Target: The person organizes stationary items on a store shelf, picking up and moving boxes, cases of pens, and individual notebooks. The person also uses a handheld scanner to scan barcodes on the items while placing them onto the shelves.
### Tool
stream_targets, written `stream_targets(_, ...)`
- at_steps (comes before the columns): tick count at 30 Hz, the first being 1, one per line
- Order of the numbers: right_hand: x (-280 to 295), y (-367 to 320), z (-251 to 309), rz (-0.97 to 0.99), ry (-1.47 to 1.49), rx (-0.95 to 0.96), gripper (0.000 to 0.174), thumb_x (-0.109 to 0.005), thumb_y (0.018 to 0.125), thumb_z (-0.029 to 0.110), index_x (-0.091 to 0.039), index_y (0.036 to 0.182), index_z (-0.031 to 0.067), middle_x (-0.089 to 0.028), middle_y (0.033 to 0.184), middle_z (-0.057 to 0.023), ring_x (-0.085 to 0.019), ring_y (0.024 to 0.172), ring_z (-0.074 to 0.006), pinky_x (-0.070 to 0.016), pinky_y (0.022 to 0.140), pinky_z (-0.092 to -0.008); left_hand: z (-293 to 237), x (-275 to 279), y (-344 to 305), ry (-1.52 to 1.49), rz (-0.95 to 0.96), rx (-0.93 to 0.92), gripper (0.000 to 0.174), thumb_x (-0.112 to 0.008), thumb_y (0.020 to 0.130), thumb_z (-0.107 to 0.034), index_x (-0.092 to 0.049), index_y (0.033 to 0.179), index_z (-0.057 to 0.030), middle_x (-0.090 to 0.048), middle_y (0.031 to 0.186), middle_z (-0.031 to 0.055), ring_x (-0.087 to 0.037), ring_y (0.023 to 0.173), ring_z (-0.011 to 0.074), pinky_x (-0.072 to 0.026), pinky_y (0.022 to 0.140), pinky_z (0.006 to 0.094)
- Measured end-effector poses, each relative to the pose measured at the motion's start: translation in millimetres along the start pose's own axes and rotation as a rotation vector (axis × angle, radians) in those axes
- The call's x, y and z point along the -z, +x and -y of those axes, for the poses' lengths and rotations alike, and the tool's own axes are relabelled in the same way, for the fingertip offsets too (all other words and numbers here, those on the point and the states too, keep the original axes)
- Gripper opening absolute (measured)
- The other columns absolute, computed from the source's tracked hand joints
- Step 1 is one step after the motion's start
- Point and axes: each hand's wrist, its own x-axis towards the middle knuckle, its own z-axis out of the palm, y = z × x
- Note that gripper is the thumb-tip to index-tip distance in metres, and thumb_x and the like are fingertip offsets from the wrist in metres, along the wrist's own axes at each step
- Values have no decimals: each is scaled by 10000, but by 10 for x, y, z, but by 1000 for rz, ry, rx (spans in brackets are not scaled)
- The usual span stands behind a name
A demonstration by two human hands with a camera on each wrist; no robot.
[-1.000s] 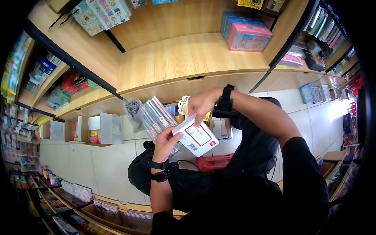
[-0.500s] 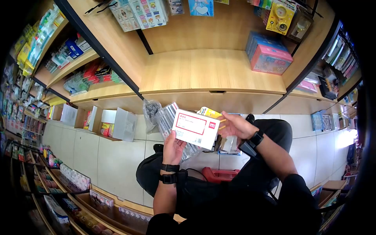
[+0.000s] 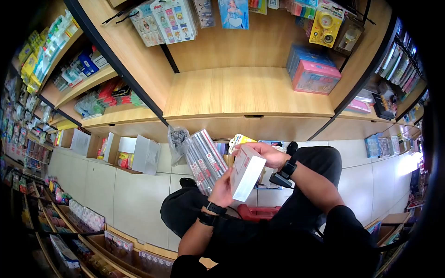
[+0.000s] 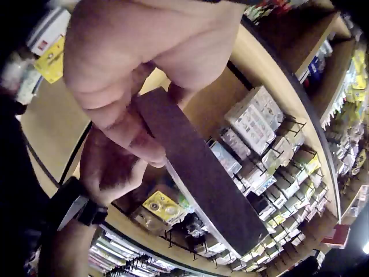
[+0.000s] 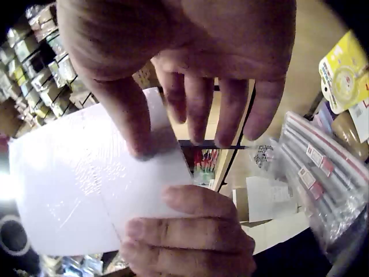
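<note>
In the head view the white box is tilted between both hands, a plain white face showing. My left hand grips its lower left side; in the right wrist view those fingers lie across the white face. My right hand is at the box's far upper edge. Seen from the right wrist, this hand has its thumb touching the white face, while its other fingers extend loosely beyond the edge. The left wrist view shows a narrow, shadowed side of the box.
Bundled clear packs of grey items and a bag lie on the floor beyond the hands. Open cartons stand at left. A red object is between the legs. A wooden shelf holds pink and blue boxes.
The box has turned from its red-framed label face to a plain white face. My right hand has moved inward from beside its right edge and now touches it.
</note>
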Motion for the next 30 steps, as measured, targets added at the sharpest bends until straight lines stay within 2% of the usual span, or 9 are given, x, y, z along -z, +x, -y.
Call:
stream_targets(3, -17, -80, -41, 32, 149, -86, 628, -690, 772, 181, -392, 1295, 0, -523, 1219, -134, -494, 1138, -213, -372, 981, -328, 44, -14, -41, -49, -2, 137, 428, -434, 927, -342, -454, 1223, -33, -582, 1052, 121, -598, 865, 239, -510, 747, 339)
stream_targets(6, -71, -141, -27, 12, 135, -26, 549, -676, 771, 103, -438, 1254, -4, -568, 1140, -84, -533, 1048, -160, -402, 926, -297, 117, -9, -35, -233, 366, 243, 493, -423, 906, -449, -521, 1121, -17, -613, 885, 151, -616, 743, 265, -521, 672, 336)
stream_targets(11, -237, -218, 74, -87, 170, 20, 448, -679, 766, 89, -499, 1163, -15, -589, 1095, -63, -547, 1003, -140, -412, 900, -282, 72, 219, 82, 100, 641, 391, 608, -340, 912, -518, -413, 1242, -13, -573, 1094, 186, -633, 888, 289, -513, 779, 356)
stream_targets(14, -261, -309, 155, -157, 114, 0, 430, -687, 763, 101, -513, 1139, -16, -597, 1065, -54, -548, 993, -128, -425, 875, -268, -60, -77, -65, 475, 114, 47, 549, -349, 934, -452, -365, 1298, -42, -518, 1209, 152, -567, 1039, 250, -493, 829, 387)
stream_targets(17, -337, -380, 356, -256, -35, 28, 392, -693, 763, 84, -532, 1105, -20, -611, 1013, -46, -566, 943, -112, -451, 819, -256, -267, -30, -105, 417, 26, -170, 544, -346, 932, -460, -356, 1309, -67, -461, 1277, 129, -508, 1111, 253, -466, 866, 424)
stream_targets(19, -432, -436, 548, -415, -498, 86, 338, -696, 771, 87, -552, 1060, -13, -625, 980, -58, -580, 896, -100, -470, 776, -262, -383, 53, -166, 316, -25, -327, 548, -326, 935, -470, -355, 1311, -73, -460, 1277, 142, -486, 1129, 270, -438, 896, 440)
stream_targets(23, -637, -476, 698, -494, -1392, 562, 348, -665, 651, 14, -579, 988, 27, -628, 904, -114, -617, 810, -262, -499, 721, -326, -321, 32, -171, 217, 293, -435, 763, -384, 850, -616, -225, 1387, -97, -318, 1391, 138, -345, 1257, 301, -312, 1010, 441)
stream_targets(24, -638, -466, 620, -509, -1463, 612, 409, -644, 574, 13, -582, 978, 42, -618, 904, -113, -598, 808, -311, -502, 705, -348, -281, 15, -151, 232, 350, -468, 833, -491, 805, -607, -194, 1401, -106, -278, 1418, 124, -312, 1279, 289, -272, 1033, 446)
stream_targets(30, -758, -421, 310, -444, -1559, 760, 401, -666, 554, 30, -594, 947, 64, -606, 934, -69, -598, 854, -245, -511, 680, -333, -168, 132, 26, 269, 258, -521, 804, -653, 763, -456, -276, 1359, -68, -372, 1357, 97, -355, 1252, 258, -285, 1033, 448)
